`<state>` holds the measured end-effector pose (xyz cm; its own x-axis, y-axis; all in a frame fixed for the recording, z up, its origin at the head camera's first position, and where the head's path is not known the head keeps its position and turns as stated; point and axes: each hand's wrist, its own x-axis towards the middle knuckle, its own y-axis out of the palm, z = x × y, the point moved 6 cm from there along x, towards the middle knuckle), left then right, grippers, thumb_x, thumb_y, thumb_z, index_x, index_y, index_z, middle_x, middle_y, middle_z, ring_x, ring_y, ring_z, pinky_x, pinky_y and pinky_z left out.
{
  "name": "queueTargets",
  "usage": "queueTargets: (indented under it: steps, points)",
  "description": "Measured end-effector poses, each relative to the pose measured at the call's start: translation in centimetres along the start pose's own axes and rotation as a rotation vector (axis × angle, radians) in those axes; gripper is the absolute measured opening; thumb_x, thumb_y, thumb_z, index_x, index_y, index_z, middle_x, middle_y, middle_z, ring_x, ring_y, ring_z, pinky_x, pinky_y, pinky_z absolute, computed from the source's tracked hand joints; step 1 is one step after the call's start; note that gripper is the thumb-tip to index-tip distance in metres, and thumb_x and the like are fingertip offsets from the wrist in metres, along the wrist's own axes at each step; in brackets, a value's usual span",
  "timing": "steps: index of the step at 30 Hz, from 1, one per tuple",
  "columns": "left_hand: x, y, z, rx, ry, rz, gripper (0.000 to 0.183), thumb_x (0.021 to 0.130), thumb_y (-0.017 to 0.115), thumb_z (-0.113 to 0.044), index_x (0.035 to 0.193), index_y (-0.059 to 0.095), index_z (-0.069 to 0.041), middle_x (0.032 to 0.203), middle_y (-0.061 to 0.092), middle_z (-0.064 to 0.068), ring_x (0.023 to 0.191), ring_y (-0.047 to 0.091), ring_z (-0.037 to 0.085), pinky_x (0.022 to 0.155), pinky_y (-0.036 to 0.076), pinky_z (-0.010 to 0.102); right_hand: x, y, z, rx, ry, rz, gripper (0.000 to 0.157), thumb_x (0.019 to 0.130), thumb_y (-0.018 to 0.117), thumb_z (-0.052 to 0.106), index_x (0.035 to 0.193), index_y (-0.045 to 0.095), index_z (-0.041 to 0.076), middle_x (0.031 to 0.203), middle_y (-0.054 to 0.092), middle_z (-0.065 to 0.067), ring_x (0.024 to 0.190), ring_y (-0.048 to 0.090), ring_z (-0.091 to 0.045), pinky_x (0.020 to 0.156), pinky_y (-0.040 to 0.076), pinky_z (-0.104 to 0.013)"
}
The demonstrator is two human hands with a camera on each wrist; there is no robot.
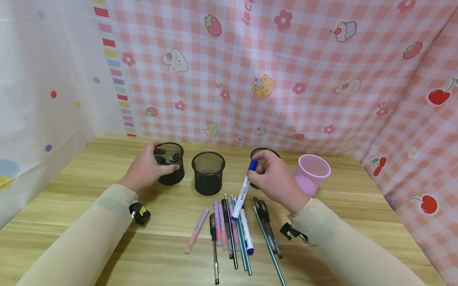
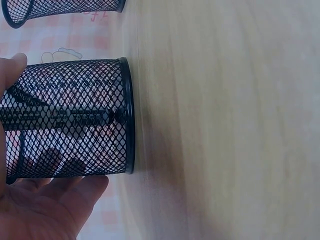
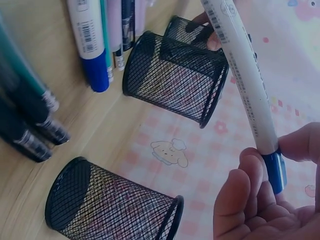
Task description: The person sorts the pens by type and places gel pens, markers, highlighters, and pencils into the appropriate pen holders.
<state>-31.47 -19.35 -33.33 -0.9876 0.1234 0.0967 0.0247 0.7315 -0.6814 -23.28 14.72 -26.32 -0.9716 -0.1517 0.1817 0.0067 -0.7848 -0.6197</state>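
Observation:
My left hand [image 1: 144, 167] holds the leftmost black mesh pen cup [image 1: 174, 174], thumb on the near side and fingers round the far side. Dark markers or pens [image 2: 60, 117] show inside this cup through its mesh. Between thumb and fingertips, my right hand [image 1: 277, 179] pinches a white whiteboard marker [image 1: 242, 195] by its blue cap [image 3: 274, 170]. The marker slants down, its lower end overlapping the pile of pens in the head view. Behind the right hand stands another black mesh cup [image 3: 115, 200], partly hidden.
A second black mesh cup [image 1: 208, 180] stands between the hands, and a pink cup [image 1: 310, 178] is at the right. Several pink pens [image 1: 198, 230], black pens [image 1: 214, 250], green pencils [image 1: 270, 246] and another white marker [image 1: 246, 232] lie in front. Patterned cloth [image 1: 229, 79] hangs behind the table.

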Motion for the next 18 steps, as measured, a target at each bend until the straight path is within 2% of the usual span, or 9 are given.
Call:
queueTargets:
  steps: [8, 18]
  points:
    - [0.0, 0.0, 0.0, -0.001, -0.005, 0.001, 0.107, 0.089, 0.082, -0.046, 0.164, 0.019, -0.003, 0.159, 0.048, 0.022, 0.142, 0.050, 0.045, 0.115, 0.043, 0.062, 0.3, 0.2, 0.7, 0.052, -0.019, -0.047, 0.033, 0.094, 0.072, 0.009, 0.123, 0.059, 0.001, 0.083, 0.069, -0.008, 0.063, 0.053, -0.016, 0.057, 0.045, -0.026]
    - [0.1, 0.0, 0.1, -0.006, -0.006, 0.004, 0.108, 0.089, 0.082, -0.047, 0.164, 0.019, -0.003, 0.159, 0.047, 0.022, 0.143, 0.049, 0.045, 0.114, 0.043, 0.062, 0.5, 0.5, 1.8, 0.170, -0.053, -0.108, 0.027, 0.095, 0.070, 0.007, 0.119, 0.057, 0.004, 0.077, 0.068, -0.007, 0.059, 0.050, -0.014, 0.051, 0.040, -0.024]
